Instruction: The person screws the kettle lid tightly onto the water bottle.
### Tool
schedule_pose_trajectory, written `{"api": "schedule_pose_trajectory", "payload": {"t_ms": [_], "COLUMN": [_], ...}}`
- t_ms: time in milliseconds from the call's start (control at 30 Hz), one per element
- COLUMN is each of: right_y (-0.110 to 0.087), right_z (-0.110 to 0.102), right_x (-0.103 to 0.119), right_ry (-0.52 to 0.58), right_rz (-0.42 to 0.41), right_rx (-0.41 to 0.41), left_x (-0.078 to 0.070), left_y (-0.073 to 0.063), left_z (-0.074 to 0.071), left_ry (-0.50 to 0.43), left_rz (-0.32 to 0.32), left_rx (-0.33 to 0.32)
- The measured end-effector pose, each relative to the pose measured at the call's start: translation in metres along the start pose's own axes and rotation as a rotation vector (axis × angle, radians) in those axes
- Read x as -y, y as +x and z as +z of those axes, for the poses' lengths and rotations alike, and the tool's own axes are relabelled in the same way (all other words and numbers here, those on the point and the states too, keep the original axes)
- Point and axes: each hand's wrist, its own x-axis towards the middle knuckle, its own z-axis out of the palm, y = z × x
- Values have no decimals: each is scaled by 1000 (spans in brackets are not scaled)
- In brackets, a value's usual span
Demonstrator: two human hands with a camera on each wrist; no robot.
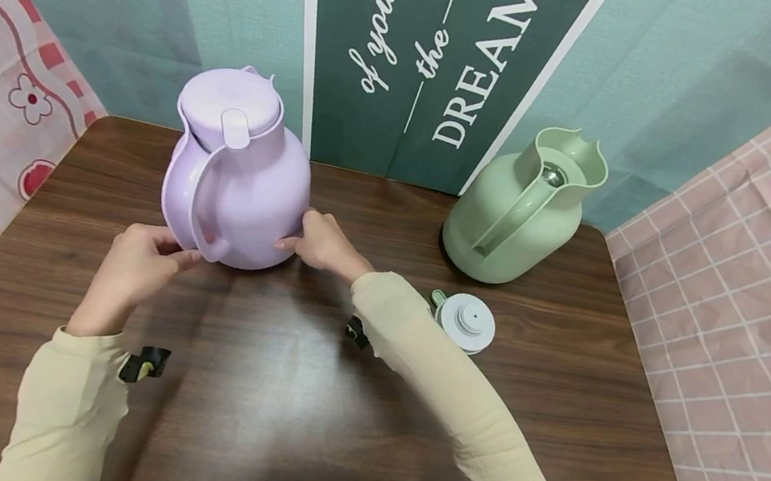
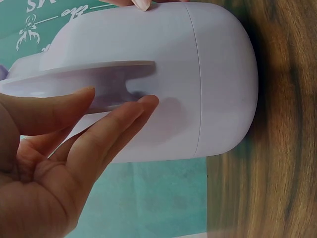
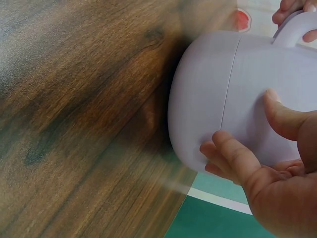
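A lilac thermos jug [image 1: 268,184] stands upright at the back left of the table, its lid [image 1: 224,101] on top. At the lower end of its handle [image 2: 114,87], my left hand [image 1: 134,264] pinches the handle between thumb and fingers. My right hand [image 1: 326,245] touches the jug's right side low down. In the right wrist view, its thumb and fairly straight fingers [image 3: 237,156] rest against the body near the seam. Part of the right hand's fingers is hidden behind the jug in the head view.
A green thermos jug [image 1: 506,216] with an uncovered mouth stands at the back right. Before it lies a white stopper lid [image 1: 466,323] with a green tab. A lettered cloth backdrop [image 1: 397,153] hangs directly behind the dark wooden table [image 1: 259,419], with cloths at both sides.
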Motion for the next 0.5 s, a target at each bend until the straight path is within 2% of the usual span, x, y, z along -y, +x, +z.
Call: {"api": "schedule_pose_trajectory", "payload": {"t_ms": [500], "right_y": [6], "right_z": [-1], "right_x": [3], "right_ry": [-13], "right_rz": [5], "right_rx": [23], "left_x": [3], "left_y": [2], "left_z": [-1], "left_ry": [1], "left_rz": [-12], "left_rx": [-12]}}
